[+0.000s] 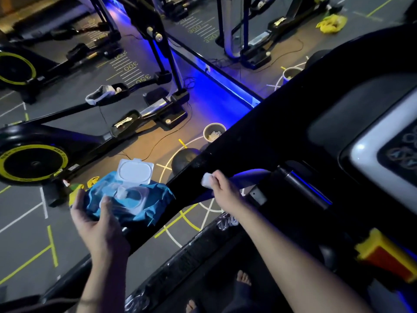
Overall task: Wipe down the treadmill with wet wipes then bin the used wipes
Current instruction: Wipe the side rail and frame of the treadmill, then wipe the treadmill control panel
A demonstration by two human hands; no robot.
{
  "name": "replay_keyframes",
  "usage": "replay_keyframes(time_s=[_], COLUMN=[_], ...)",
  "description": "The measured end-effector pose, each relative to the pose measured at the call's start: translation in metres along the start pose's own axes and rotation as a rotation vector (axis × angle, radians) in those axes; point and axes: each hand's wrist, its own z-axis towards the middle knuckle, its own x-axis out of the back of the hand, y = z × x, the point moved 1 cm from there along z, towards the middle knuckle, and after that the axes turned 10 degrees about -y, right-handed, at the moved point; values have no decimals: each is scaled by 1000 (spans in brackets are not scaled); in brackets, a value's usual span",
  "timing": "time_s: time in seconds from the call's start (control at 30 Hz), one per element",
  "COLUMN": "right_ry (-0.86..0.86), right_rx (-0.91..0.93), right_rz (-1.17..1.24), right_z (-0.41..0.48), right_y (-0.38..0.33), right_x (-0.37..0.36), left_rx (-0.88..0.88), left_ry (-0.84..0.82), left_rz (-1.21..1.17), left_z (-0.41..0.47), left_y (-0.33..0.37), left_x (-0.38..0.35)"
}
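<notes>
The right hand pinches a small balled wipe in its fingertips and presses it onto the top of the treadmill's black handrail, about midway along the stretch in view. The left hand grips the blue wet-wipe pack from underneath, thumb over its near face, just off the outer side of the handrail and level with it. The pack's white flip lid stands open, and 1 fresh sheet seems to poke from the opening.

The wipe should handle as light, limp and damp: no stiffness of its own, so it goes wherever the fingers push it. Wadded this small it covers little; spread flat under the fingers it would likely clean a wider strip of rail. On a smooth, glossy handrail it should slide easily, and a light press ought to do.

The pack looks soft and crumpled, a slack film pouch that gives under the grip, probably part used. The rigid lid frame is the firmest place to hold while pulling a sheet; a squeeze on the film could slip.

Beyond the handrail, on the floor, stands 1 round pot with pale scraps inside. It may be the bin, though I cannot tell.
</notes>
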Motion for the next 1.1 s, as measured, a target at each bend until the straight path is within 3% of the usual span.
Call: replay_keyframes(time_s=[0.1, 0.23, 0.3, 0.47, 0.6, 0.77, 0.87, 0.93, 1.03, 1.1], right_ry=[-11, -278, -186, 272, 447, 697, 722, 678, 668, 722], right_rx=[-67, -314, -334, -315, -299, -290, -210, -63, 145, 111], right_rz=[6, -72, -44, 198, 223, 399, 819, 1045, 1218, 1228], right_z=[0, -18, -33, -87, -115, -162, -199, -227, -265, -284], right_y=[-4, 13, 27, 9, -8, -25, -17, -14, -7, 4], right_x=[-11, -27, -35, -25, -17, -12, -2, 12, 33, 41], left_rx=[3, 14, 19, 40, 56, 210, 302, 356, 367, 349], left_ry=[-25, -98, -140, -231, -333, -499, -609, -703, -815, -863], left_rz=[-9, -38, -44, -104, -186, -336, -384, -435, -443, -418], left_z=[-4, -9, -6, 8, 1, -30, -57, -79, -108, -126], left_y=[-4, -2, 3, 24, 36, 45, 37, 33, 33, 52], left_x=[1, -4, -6, -8, -21, -55, -80, -93, -112, -121])
